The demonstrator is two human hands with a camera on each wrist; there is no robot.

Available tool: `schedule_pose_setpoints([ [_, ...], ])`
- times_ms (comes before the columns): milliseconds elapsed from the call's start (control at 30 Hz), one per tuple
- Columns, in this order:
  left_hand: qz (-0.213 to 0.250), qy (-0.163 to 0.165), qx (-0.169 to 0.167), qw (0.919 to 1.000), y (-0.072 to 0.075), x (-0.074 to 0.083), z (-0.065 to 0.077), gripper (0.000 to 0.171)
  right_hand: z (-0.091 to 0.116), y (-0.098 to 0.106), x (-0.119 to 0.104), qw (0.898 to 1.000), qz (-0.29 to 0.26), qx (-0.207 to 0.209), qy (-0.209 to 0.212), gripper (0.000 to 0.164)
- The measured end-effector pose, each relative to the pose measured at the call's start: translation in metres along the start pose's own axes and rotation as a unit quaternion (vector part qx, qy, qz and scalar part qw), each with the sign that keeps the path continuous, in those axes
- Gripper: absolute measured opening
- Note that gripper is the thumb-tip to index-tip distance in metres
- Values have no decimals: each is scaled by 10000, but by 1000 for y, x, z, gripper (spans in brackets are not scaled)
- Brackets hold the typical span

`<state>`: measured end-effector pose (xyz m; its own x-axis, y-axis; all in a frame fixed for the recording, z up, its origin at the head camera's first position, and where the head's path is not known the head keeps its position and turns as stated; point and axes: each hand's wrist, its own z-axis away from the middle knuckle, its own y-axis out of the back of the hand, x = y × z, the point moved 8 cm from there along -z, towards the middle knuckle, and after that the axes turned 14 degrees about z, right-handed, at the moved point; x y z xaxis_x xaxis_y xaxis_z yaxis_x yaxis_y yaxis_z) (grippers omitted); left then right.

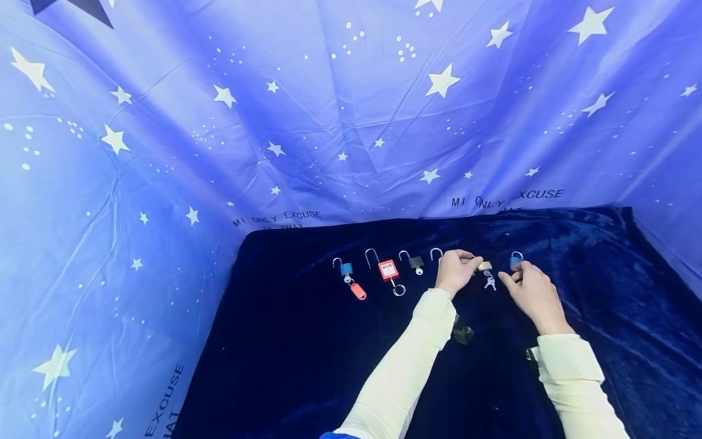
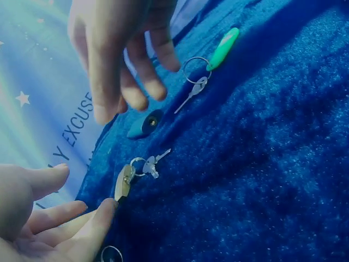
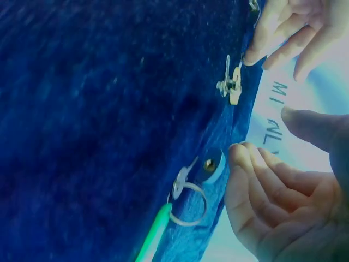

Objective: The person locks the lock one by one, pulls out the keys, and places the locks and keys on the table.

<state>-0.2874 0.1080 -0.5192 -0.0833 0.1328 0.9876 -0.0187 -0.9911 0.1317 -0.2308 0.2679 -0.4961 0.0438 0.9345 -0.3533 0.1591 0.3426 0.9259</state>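
Note:
My left hand (image 1: pixel 458 272) is at a brass padlock (image 1: pixel 485 266) with keys (image 1: pixel 490 281) hanging from it. In the left wrist view its fingers reach out loosely, one fingertip right at the end of the brass padlock (image 2: pixel 123 184). My right hand (image 1: pixel 536 297) hovers by a blue padlock (image 1: pixel 516 260) with a metal shackle. In the right wrist view the fingers are loosely bent beside the blue padlock (image 3: pixel 214 166), whose keyhole faces the camera. Near it lies a key (image 2: pixel 191 94) on a ring with a green tag (image 2: pixel 224 48).
Left of my hands lie a blue padlock (image 1: pixel 346 269) with an orange tag (image 1: pixel 358 291), a red padlock (image 1: pixel 388 269) and a dark padlock (image 1: pixel 417 262), shackles raised. Another shackle (image 1: pixel 436 252) shows partly behind my left hand. Dark blue cloth (image 1: pixel 285 341) covers the table; a starry curtain (image 1: pixel 340 122) hangs behind.

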Motion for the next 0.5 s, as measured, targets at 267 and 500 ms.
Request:
schedule_pose_setpoints([
  [267, -62, 78, -12, 9999, -2, -3, -1, 13, -11, -11, -12, 9997, -57, -42, 242, 37],
  [500, -142, 186, -46, 9997, -4, -5, -3, 12, -16, -22, -22, 9990, 55, -275, 359, 35],
])
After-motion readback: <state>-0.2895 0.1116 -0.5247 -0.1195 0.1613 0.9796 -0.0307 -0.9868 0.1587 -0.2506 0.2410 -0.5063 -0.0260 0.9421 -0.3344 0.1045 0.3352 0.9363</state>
